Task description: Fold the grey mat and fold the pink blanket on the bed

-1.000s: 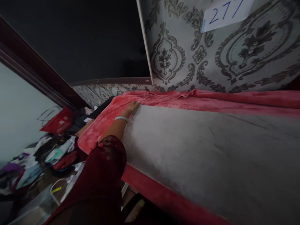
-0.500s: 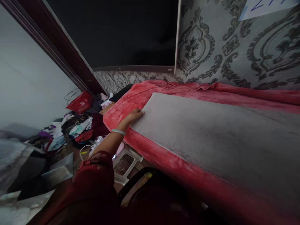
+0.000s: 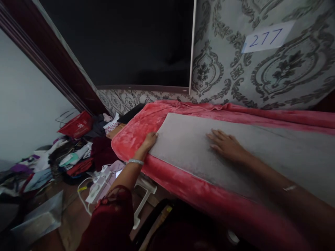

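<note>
Grey, felt-looking mat [image 3: 188,136] laid flat on a red plush cover [image 3: 128,136], from mid-view out past 3 o'clock, far end beyond the frame. Long axis running from just above 9 o'clock to just below 3; visible short end slanting from 1 o'clock to 7. Right at that short end, the left hand [image 3: 151,140], clearly the nearer of the two to its corners: fingers curled in at the edge, pinching or merely resting, impossible to tell which. At 3 o'clock from there, well in from the edge, the right hand [image 3: 222,143]: palm down over the mat's top face, fingers loosely spread, grasping nothing, pointing back toward 10. Short edge therefore at 9 from the right hand, mat's length at 3 to 4 from the left.

Farther out: cover folds along 1 o'clock, patterned wallpaper [image 3: 208,71] behind; black screen [image 3: 136,45] at 11; paper label [image 3: 268,36] reading 277 at 2; red basket [image 3: 78,125] at 9; heaped clothes [image 3: 78,167] between 8 and 9.
</note>
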The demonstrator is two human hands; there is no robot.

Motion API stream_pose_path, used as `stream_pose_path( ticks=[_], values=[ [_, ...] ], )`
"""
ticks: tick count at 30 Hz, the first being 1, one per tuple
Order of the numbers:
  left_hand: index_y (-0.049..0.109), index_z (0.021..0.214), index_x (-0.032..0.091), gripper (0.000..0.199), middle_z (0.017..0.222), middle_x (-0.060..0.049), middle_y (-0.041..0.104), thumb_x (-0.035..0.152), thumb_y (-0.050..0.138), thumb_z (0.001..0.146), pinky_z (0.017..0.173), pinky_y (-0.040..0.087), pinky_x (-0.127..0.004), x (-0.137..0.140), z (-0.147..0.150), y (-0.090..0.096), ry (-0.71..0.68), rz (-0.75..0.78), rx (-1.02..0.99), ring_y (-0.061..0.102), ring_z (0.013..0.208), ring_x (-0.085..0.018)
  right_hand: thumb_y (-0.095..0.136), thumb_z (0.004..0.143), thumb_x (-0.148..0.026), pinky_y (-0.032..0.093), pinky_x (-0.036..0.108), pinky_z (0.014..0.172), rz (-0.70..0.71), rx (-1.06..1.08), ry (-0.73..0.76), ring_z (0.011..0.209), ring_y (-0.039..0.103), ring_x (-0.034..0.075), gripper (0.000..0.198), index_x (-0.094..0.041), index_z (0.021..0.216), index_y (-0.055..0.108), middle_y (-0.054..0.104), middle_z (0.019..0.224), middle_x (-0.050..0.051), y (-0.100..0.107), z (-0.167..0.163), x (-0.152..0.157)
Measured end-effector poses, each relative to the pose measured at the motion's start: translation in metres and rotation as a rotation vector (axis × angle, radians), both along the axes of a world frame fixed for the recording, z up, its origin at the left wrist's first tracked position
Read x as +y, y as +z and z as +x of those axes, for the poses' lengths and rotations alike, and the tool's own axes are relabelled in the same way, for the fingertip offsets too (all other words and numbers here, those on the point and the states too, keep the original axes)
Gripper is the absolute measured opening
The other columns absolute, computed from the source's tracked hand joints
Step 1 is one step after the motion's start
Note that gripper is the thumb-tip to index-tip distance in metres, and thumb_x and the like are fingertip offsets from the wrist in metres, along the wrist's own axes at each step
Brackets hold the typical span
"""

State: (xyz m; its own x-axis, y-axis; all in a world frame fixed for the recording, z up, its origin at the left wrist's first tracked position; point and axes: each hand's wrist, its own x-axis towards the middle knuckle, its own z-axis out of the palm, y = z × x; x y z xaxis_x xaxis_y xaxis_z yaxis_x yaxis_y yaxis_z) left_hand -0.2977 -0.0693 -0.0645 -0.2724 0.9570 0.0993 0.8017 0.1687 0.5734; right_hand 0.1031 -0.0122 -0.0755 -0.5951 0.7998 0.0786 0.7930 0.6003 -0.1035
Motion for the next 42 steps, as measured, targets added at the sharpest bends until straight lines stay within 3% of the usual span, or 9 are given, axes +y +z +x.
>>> stream_pose_path(
  ticks=[3, 6, 13, 17, 22, 24, 33, 38, 42],
  values=[
    [0.066, 0.081, 0.020, 0.033, 0.066, -0.002, 0.062, 0.040, 0.044, 0.095, 0.062, 0.053, -0.033, -0.001, -0.002, -0.001, 0.001, -0.013, -0.130, 0.062, 0.067, -0.019, 0.023, 0.101, -0.056, 0.029, 0.067, 0.115, -0.042, 0.009, 0.058, 0.153, 0.021, 0.036, 0.064, -0.033, 0.161, 0.033, 0.018, 0.169, 0.006, 0.006, -0.051, 0.007],
    [0.062, 0.075, 0.021, 0.033, 0.062, -0.001, 0.058, 0.043, 0.046, 0.093, 0.059, 0.050, -0.031, -0.004, -0.003, -0.003, 0.004, 0.003, -0.233, 0.059, 0.063, -0.018, 0.023, 0.102, -0.057, 0.024, 0.067, 0.117, -0.066, -0.002, 0.102, 0.154, 0.018, 0.035, 0.065, -0.033, 0.162, 0.031, 0.017, 0.169, 0.005, 0.008, -0.080, 0.017],
    [0.058, 0.075, 0.020, 0.032, 0.065, 0.000, 0.056, 0.051, 0.053, 0.084, 0.057, 0.045, -0.028, -0.009, -0.005, -0.004, -0.011, 0.033, -0.453, 0.054, 0.061, -0.016, 0.023, 0.101, -0.060, 0.018, 0.066, 0.120, -0.103, -0.052, 0.037, 0.155, 0.016, 0.033, 0.066, -0.034, 0.162, 0.029, 0.018, 0.169, 0.002, 0.006, -0.086, 0.072],
    [0.058, 0.074, 0.021, 0.029, 0.066, 0.000, 0.057, 0.049, 0.058, 0.080, 0.060, 0.045, -0.029, -0.010, -0.004, -0.003, 0.001, 0.034, -0.579, 0.053, 0.061, -0.015, 0.022, 0.101, -0.060, 0.022, 0.069, 0.117, -0.088, -0.056, -0.058, 0.153, 0.022, 0.036, 0.066, -0.033, 0.161, 0.032, 0.023, 0.168, 0.006, 0.011, -0.101, 0.089],
    [0.063, 0.079, 0.021, 0.031, 0.072, -0.002, 0.062, 0.052, 0.060, 0.081, 0.063, 0.048, -0.030, -0.012, -0.002, -0.006, 0.033, 0.061, -0.608, 0.058, 0.065, -0.017, 0.028, 0.099, -0.069, 0.015, 0.063, 0.121, -0.066, 0.011, 0.341, 0.155, 0.013, 0.034, 0.071, -0.034, 0.161, 0.033, 0.017, 0.169, 0.004, 0.012, -0.152, 0.072],
    [0.065, 0.083, 0.021, 0.033, 0.077, -0.003, 0.065, 0.054, 0.061, 0.080, 0.066, 0.049, -0.030, -0.013, -0.001, -0.007, 0.042, 0.077, -0.619, 0.061, 0.070, -0.018, 0.027, 0.099, -0.069, 0.013, 0.062, 0.122, -0.102, 0.009, 0.382, 0.156, 0.011, 0.032, 0.071, -0.034, 0.161, 0.031, 0.016, 0.169, 0.003, 0.011, -0.169, 0.075],
    [0.067, 0.111, 0.021, 0.054, 0.083, -0.003, 0.070, 0.060, 0.068, 0.074, 0.063, 0.049, -0.030, -0.016, -0.006, -0.016, 0.082, 0.083, -0.709, 0.064, 0.072, -0.019, 0.024, 0.102, -0.061, 0.013, 0.062, 0.123, -0.119, -0.002, 0.184, 0.155, 0.015, 0.031, 0.063, -0.037, 0.161, 0.030, 0.018, 0.169, 0.000, 0.010, -0.199, 0.140],
    [0.068, 0.112, 0.018, 0.061, 0.079, -0.003, 0.068, 0.062, 0.073, 0.070, 0.061, 0.048, -0.028, -0.016, -0.005, -0.015, 0.122, 0.143, -0.734, 0.061, 0.069, -0.018, 0.026, 0.104, -0.057, 0.014, 0.063, 0.122, -0.121, -0.022, 0.106, 0.155, 0.014, 0.031, 0.058, -0.041, 0.160, 0.032, 0.021, 0.168, -0.001, 0.015, -0.208, 0.146],
    [0.069, 0.111, 0.015, 0.062, 0.072, 0.000, 0.066, 0.058, 0.078, 0.067, 0.057, 0.045, -0.026, -0.017, -0.002, -0.010, 0.125, 0.160, -0.790, 0.059, 0.063, -0.016, 0.026, 0.105, -0.051, 0.012, 0.061, 0.123, -0.146, -0.052, 0.031, 0.156, 0.011, 0.031, 0.058, -0.036, 0.161, 0.032, 0.019, 0.169, 0.001, 0.027, -0.210, 0.128]
  ],
)
